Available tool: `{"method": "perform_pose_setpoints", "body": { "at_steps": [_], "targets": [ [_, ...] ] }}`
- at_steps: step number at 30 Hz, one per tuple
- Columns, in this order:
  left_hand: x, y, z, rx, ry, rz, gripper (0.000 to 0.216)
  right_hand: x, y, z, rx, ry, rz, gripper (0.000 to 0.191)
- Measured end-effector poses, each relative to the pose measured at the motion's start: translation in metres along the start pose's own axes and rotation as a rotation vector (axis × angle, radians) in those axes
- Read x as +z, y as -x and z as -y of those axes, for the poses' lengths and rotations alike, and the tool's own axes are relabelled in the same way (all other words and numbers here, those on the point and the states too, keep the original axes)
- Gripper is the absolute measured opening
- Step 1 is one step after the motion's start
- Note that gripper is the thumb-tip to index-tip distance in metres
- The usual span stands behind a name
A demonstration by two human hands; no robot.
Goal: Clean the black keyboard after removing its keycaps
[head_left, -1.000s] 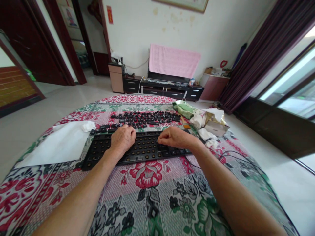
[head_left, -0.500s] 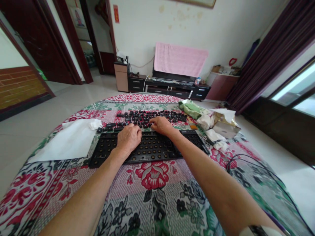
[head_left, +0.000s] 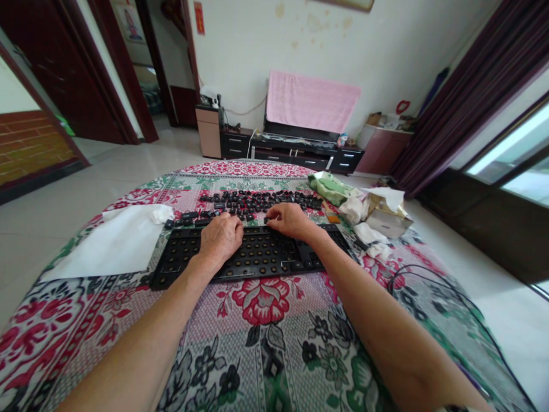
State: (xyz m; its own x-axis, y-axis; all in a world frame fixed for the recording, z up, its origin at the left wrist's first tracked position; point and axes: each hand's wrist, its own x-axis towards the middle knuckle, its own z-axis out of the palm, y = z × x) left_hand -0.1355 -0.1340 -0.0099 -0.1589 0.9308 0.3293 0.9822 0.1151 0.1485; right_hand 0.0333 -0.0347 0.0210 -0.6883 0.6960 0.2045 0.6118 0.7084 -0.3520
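Note:
A black keyboard (head_left: 257, 269) lies lengthwise in front of me with most of its keys off, showing rows of round key seats. A few keycaps sit at its lower right. My left hand (head_left: 222, 237) rests over its left-middle part, fingers curled together; what they hold, if anything, is hidden. Above the keyboard's far edge, my right hand (head_left: 289, 220) pinches a small black keycap (head_left: 266, 220) between thumb and fingers. Many loose black keycaps (head_left: 257, 200) are spread in rows just beyond the keyboard.
White paper (head_left: 107, 246) with a crumpled tissue lies at the left. To the right are a brush (head_left: 331, 214), a green bag (head_left: 330, 187), a tissue box (head_left: 388, 220), crumpled tissues (head_left: 371, 234) and a black cable (head_left: 433, 277). A floral cloth (head_left: 257, 355) covers the table.
My right hand has drawn slightly back from the loose keycaps, with a keycap now showing at its fingertips. My left hand stays curled over the keyboard. The view has shifted a little.

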Motion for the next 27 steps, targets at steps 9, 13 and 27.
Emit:
{"method": "perform_pose_setpoints", "body": {
  "at_steps": [9, 13, 27],
  "targets": [
    [-0.001, 0.001, -0.001, -0.008, -0.030, -0.023, 0.030, -0.028, 0.064, 0.011, 0.009, -0.213, 0.268, 0.016],
    [-0.003, 0.001, -0.002, -0.022, -0.033, -0.021, 0.031, -0.029, 0.075, 0.012, -0.039, -0.199, 0.371, 0.014],
    [0.001, 0.000, 0.000, -0.026, -0.017, -0.024, 0.030, -0.027, 0.077, 0.012, -0.018, -0.158, 0.410, 0.018]
  ]
}}
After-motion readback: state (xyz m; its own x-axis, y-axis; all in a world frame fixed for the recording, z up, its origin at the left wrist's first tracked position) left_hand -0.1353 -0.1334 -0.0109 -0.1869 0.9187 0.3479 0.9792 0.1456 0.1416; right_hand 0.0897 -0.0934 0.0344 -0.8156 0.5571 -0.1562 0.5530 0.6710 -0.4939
